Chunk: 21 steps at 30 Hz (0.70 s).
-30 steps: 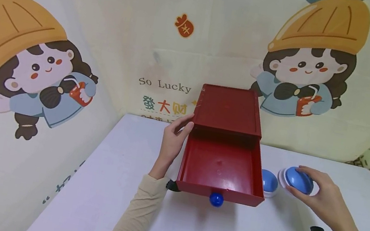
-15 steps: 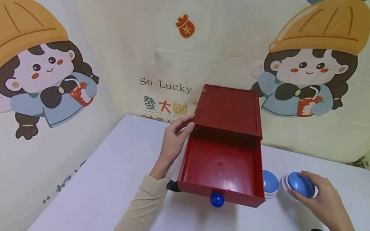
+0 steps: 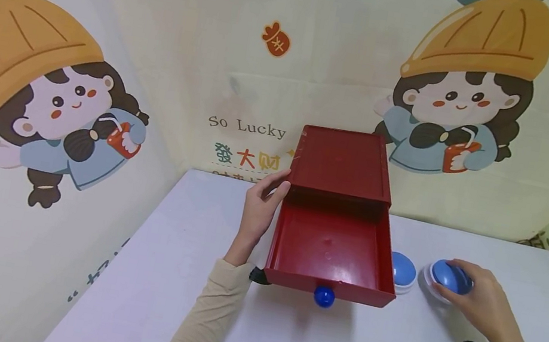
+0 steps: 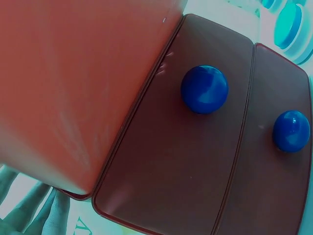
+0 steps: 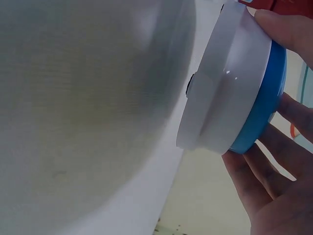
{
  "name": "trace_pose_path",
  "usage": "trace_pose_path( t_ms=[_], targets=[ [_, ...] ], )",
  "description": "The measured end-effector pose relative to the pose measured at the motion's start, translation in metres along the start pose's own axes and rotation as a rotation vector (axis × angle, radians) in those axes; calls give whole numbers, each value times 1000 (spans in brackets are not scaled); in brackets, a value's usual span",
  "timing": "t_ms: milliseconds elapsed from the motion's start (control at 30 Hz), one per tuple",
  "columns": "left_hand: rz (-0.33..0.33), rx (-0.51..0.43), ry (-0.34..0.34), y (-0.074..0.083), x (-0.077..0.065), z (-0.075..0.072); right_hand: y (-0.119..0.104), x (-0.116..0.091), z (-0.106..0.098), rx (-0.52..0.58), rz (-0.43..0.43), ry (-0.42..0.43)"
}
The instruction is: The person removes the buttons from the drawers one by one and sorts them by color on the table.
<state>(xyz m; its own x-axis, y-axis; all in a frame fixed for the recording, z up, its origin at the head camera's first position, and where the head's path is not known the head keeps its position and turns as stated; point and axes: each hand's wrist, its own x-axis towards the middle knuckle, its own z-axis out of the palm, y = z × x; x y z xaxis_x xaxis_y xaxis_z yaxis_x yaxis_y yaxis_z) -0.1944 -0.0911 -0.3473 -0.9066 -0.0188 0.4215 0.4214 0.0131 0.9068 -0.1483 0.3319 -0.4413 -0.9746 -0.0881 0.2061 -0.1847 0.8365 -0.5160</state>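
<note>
A red drawer cabinet (image 3: 343,164) stands on the table with its top drawer (image 3: 328,243) pulled out and a blue knob on its front. My left hand (image 3: 261,208) rests against the cabinet's left side, fingers fairly straight. In the left wrist view its fingertips (image 4: 56,215) show beside the pulled-out drawer, with two lower drawer fronts (image 4: 171,147) beyond. On the right, my right hand (image 3: 484,300) grips a round push button (image 5: 230,83) with a white base and blue dome, thumb and fingers around the rim. Whether its base touches the table I cannot tell.
A second blue-and-white push button (image 3: 403,271) sits against the cabinet's right side, partly hidden by the drawer. The white table (image 3: 170,274) meets a printed cloth backdrop (image 3: 351,38) behind and at the left.
My right hand has moved slightly right and toward me with the push button, widening the gap to the second button. The left hand and the cabinet stay in place.
</note>
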Motion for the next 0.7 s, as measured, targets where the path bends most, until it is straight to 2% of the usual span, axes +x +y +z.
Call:
trace_pose_path(
  t_ms=[467, 700],
  targets=[
    [-7, 2, 0, 1, 0, 1, 9, 3, 11, -2, 66, -39],
    [-5, -10, 9, 2, 0, 1, 8, 7, 15, -4, 48, -40]
  ],
)
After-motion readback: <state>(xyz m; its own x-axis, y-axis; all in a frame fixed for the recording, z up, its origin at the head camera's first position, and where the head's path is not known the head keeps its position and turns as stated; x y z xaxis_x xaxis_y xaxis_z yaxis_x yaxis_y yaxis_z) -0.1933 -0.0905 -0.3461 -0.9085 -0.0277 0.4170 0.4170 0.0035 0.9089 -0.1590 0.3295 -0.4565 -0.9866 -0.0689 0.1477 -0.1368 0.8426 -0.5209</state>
